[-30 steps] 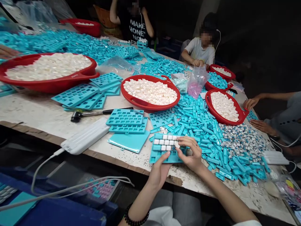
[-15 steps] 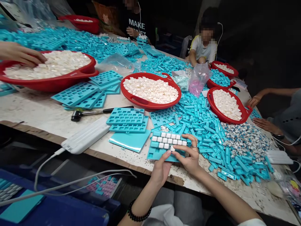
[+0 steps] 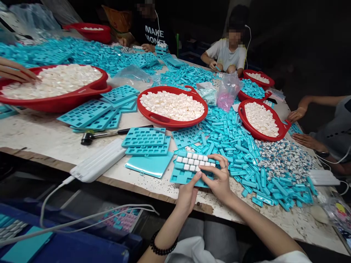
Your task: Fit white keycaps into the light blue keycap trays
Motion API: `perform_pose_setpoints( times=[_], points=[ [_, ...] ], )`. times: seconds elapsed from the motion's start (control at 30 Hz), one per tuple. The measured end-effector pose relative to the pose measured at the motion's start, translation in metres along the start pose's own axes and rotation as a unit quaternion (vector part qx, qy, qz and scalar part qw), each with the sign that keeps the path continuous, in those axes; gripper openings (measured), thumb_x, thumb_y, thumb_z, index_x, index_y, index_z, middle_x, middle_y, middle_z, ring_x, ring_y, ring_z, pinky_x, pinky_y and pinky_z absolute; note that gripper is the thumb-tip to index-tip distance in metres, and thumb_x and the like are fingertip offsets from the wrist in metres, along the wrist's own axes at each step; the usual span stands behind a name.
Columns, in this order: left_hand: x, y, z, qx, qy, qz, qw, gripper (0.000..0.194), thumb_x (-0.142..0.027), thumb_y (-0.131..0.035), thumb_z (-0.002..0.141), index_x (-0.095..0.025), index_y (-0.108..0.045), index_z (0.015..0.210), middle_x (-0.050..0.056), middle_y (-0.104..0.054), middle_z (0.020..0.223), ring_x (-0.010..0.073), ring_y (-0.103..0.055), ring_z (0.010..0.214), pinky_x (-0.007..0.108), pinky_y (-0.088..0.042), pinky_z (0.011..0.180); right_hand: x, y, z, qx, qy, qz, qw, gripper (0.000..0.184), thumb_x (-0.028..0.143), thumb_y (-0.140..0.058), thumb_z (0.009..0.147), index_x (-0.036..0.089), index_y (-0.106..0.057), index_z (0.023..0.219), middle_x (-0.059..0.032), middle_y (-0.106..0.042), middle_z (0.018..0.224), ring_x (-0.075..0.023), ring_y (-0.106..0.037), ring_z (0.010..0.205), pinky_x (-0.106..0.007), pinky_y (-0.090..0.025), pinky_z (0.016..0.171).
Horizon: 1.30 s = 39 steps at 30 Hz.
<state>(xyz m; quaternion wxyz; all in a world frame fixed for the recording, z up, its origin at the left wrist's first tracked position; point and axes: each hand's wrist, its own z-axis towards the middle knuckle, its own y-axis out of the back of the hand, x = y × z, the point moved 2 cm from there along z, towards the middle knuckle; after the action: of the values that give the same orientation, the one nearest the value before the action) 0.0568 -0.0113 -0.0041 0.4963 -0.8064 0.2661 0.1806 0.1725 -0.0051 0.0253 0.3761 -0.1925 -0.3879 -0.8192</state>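
left hand (image 3: 188, 195) holds the lower edge of a teal tray (image 3: 178, 178), thumb on top. right hand (image 3: 219, 177) curled over the tray's right end, thumb and fingers pinched together by the white keycaps (image 3: 189, 161); cannot tell if a keycap is held. tray sits on the table's near edge, just beside a heap of loose teal pieces (image 3: 227, 146). to its left, a flat teal lid (image 3: 148, 164) and stacked teal trays (image 3: 145, 138). beyond, a red basin (image 3: 171, 126) of white keycaps. nothing lies between hands and tray.
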Motion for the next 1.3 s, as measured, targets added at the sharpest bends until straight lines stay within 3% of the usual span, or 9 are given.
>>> perform_pose_setpoints(
  times=[0.17, 0.27, 0.47, 0.7, 0.93, 1.13, 1.3],
  points=[
    [0.002, -0.006, 0.001, -0.029, -0.04, 0.0, 0.999, 0.068, -0.009, -0.084, 0.066, -0.023, -0.061, 0.128, 0.006, -0.068, 0.131, 0.0263, -0.054, 0.134, 0.041, -0.038, 0.118, 0.002, 0.001, 0.001, -0.009, 0.026, -0.002, 1.0, 0.012, 0.023, -0.072, 0.086, 0.031, -0.077, 0.094, -0.0039, -0.064, 0.117, -0.0267, -0.054, 0.116, -0.051, -0.041, 0.101],
    [0.002, -0.011, 0.004, -0.018, -0.078, 0.009, 0.997, 0.067, -0.009, -0.085, 0.066, -0.022, -0.062, 0.127, 0.006, -0.068, 0.13, 0.0259, -0.058, 0.13, 0.04, -0.04, 0.116, -0.001, 0.002, 0.003, -0.019, 0.042, 0.008, 0.999, 0.011, 0.024, -0.071, 0.086, 0.03, -0.076, 0.094, -0.0046, -0.064, 0.114, -0.0259, -0.056, 0.111, -0.049, -0.045, 0.099],
    [-0.001, -0.014, 0.008, -0.025, -0.065, 0.025, 0.997, 0.07, -0.008, -0.086, 0.063, -0.023, -0.062, 0.127, 0.006, -0.07, 0.128, 0.0258, -0.06, 0.127, 0.041, -0.04, 0.117, -0.007, 0.002, 0.004, -0.003, 0.032, 0.033, 0.999, 0.014, 0.023, -0.069, 0.086, 0.029, -0.074, 0.098, -0.0057, -0.061, 0.114, -0.0243, -0.059, 0.108, -0.045, -0.05, 0.095],
    [-0.001, -0.012, 0.006, -0.01, -0.065, 0.045, 0.997, 0.073, -0.01, -0.086, 0.063, -0.024, -0.061, 0.13, 0.006, -0.068, 0.131, 0.0273, -0.055, 0.133, 0.042, -0.041, 0.116, -0.004, 0.002, 0.003, 0.013, 0.047, 0.039, 0.998, 0.049, 0.017, -0.062, 0.083, 0.029, -0.057, 0.13, -0.0075, -0.059, 0.119, -0.0242, -0.06, 0.11, -0.044, -0.05, 0.096],
    [0.0, -0.012, 0.008, 0.0, -0.058, 0.05, 0.997, 0.07, -0.017, -0.09, 0.059, -0.02, -0.065, 0.124, 0.008, -0.071, 0.125, 0.0295, -0.062, 0.124, 0.044, -0.043, 0.114, -0.006, 0.0, 0.001, 0.022, 0.045, 0.005, 0.999, 0.039, 0.02, -0.062, 0.081, 0.028, -0.063, 0.119, -0.0084, -0.058, 0.117, -0.0254, -0.06, 0.109, -0.046, -0.051, 0.095],
    [0.001, -0.017, 0.005, 0.016, -0.078, 0.066, 0.995, 0.079, -0.016, -0.092, 0.054, -0.021, -0.063, 0.127, 0.008, -0.068, 0.131, 0.0307, -0.057, 0.129, 0.044, -0.041, 0.114, -0.008, 0.001, 0.0, 0.025, 0.05, 0.03, 0.998, 0.042, 0.017, -0.06, 0.08, 0.027, -0.062, 0.121, -0.0087, -0.056, 0.121, -0.0258, -0.058, 0.113, -0.046, -0.048, 0.098],
    [0.0, -0.017, 0.006, 0.008, -0.071, 0.067, 0.995, 0.073, -0.016, -0.09, 0.059, -0.021, -0.063, 0.127, 0.008, -0.067, 0.131, 0.0303, -0.054, 0.133, 0.043, -0.041, 0.115, -0.007, 0.002, 0.001, 0.035, 0.047, 0.042, 0.997, 0.044, 0.017, -0.06, 0.081, 0.028, -0.061, 0.123, -0.0088, -0.056, 0.123, -0.0261, -0.057, 0.115, -0.046, -0.046, 0.1]
  ],
)
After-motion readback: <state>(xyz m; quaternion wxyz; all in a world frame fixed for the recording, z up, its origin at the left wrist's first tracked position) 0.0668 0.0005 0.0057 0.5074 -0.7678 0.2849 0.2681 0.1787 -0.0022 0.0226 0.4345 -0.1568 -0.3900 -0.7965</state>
